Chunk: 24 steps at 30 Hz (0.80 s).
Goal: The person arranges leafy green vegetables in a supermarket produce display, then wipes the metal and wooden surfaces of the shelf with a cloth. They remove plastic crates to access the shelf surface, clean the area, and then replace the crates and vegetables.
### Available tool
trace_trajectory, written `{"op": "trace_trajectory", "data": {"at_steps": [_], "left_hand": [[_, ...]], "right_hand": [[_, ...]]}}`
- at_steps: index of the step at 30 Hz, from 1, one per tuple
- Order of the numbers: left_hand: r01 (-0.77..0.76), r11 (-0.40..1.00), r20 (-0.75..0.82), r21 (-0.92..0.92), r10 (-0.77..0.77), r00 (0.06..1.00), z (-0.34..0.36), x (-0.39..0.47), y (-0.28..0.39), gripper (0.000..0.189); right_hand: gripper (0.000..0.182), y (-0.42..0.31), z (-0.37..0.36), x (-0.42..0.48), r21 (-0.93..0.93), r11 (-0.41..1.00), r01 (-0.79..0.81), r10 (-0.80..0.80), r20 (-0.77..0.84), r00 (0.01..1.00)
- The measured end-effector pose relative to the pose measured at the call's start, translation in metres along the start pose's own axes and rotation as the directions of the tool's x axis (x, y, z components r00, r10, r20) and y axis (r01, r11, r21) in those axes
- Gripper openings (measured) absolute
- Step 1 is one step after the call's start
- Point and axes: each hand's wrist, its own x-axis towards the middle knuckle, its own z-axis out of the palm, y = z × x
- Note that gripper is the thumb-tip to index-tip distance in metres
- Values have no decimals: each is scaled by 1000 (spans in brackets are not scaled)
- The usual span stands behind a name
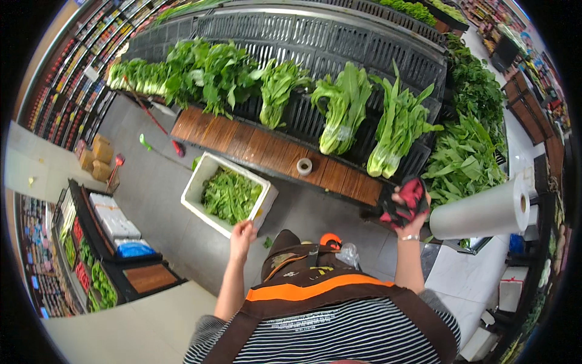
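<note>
My right hand [411, 223] holds a bunched red and black fabric item [409, 198], which looks like work gloves, at the right end of the wooden ledge. My left hand [244, 232] has its fingers curled and overlaps the near rim of a white foam box [191, 195]. Whether it touches that rim cannot be told. Loose green leaves [232, 193] lie inside the box. On the brown wooden ledge [245, 136] stands a roll of tape [304, 166]. Beyond it, leafy lettuce bunches [343, 109] [398, 127] rest on the black slatted rack [309, 36].
A large roll of clear plastic bags [477, 214] stands at the right, beside more leafy greens [468, 154]. A red-handled tool [152, 118] leans at the rack's left end. Cardboard boxes [101, 157] sit on the left floor. Another vegetable stand [127, 273] is at lower left.
</note>
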Motion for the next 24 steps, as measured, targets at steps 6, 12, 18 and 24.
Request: {"op": "trace_trajectory", "data": {"at_steps": [6, 12, 18, 24], "left_hand": [[-336, 900, 340, -277, 419, 842, 111, 175, 296, 35], [213, 747, 609, -629, 304, 732, 242, 380, 486, 78], [423, 696, 634, -580, 59, 771, 378, 564, 527, 92], [384, 686, 205, -618, -331, 921, 416, 678, 529, 92]], "right_hand": [[54, 12, -32, 6, 165, 931, 327, -331, -2, 944], [29, 55, 11, 67, 230, 814, 534, -525, -105, 845], [28, 82, 84, 132, 238, 836, 495, -496, -59, 866], [34, 99, 102, 163, 124, 797, 591, -544, -276, 792]]}}
